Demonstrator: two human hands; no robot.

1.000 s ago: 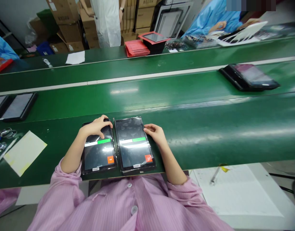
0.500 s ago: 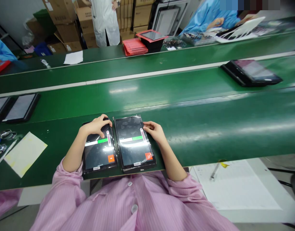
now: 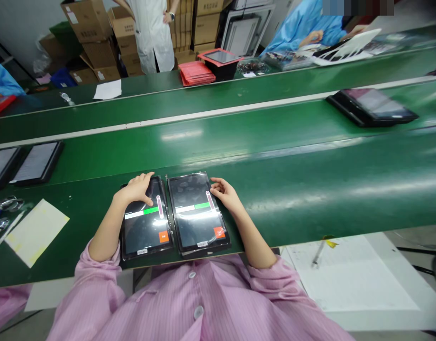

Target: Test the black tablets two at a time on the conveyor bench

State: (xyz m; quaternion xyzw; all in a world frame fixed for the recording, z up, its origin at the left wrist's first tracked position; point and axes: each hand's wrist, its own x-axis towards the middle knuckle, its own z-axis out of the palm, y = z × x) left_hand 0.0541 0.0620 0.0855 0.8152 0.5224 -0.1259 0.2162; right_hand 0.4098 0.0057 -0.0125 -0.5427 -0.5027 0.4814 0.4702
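Two black tablets in clear film lie side by side near the bench's front edge. Both screens are lit, with a white and green bar, a slim vertical slider and an orange square. Over the upper part of the left tablet (image 3: 143,232) rests my left hand (image 3: 136,189), its thumb spread away from the fingers. At the right tablet (image 3: 195,225), my right hand (image 3: 227,193) has bent fingers and thumb closed at the upper right edge. The undersides of these fingers are hidden.
More tablets lie on the green conveyor at left (image 3: 36,163) and right (image 3: 385,106). Left of me are a yellowish paper sheet (image 3: 36,232) and a white pen (image 3: 6,232). Across the line stand red sleeves (image 3: 196,73), cartons (image 3: 88,23) and co-workers.
The fingers of my left hand have straightened and drawn back from the left tablet's upper right edge. My right hand stays at its tablet's edge. The view has shifted slightly.
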